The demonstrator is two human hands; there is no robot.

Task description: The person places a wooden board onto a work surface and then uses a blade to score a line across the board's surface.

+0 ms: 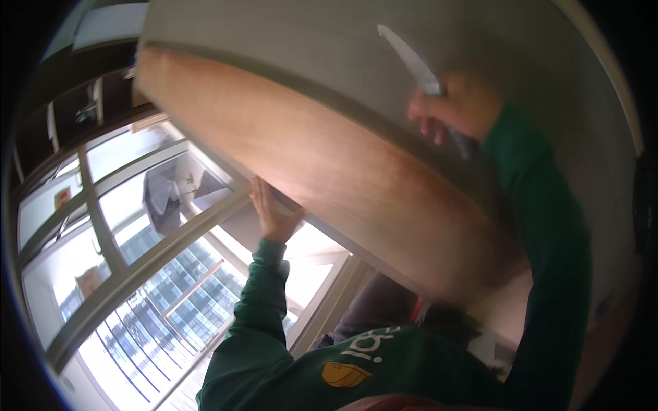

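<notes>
Your right hand (pixel 449 109) is closed around the handle of a white-bladed scraper (pixel 411 60), whose long axis runs up and left across the pale ceiling panel (pixel 274 34). Your left hand (pixel 273 211) is open, palm pressed flat against the wooden beam (pixel 288 144) lower left, well apart from the tool.

Right hand (pixel 449 109): motion-blurred; grip on scraper handle unclear.
Scraper (pixel 411 61): handle hidden by fingers.
Wooden beam (pixel 308 151): edges smeared, far end cut off.
Left hand (pixel 273 212): palm hidden.
</notes>
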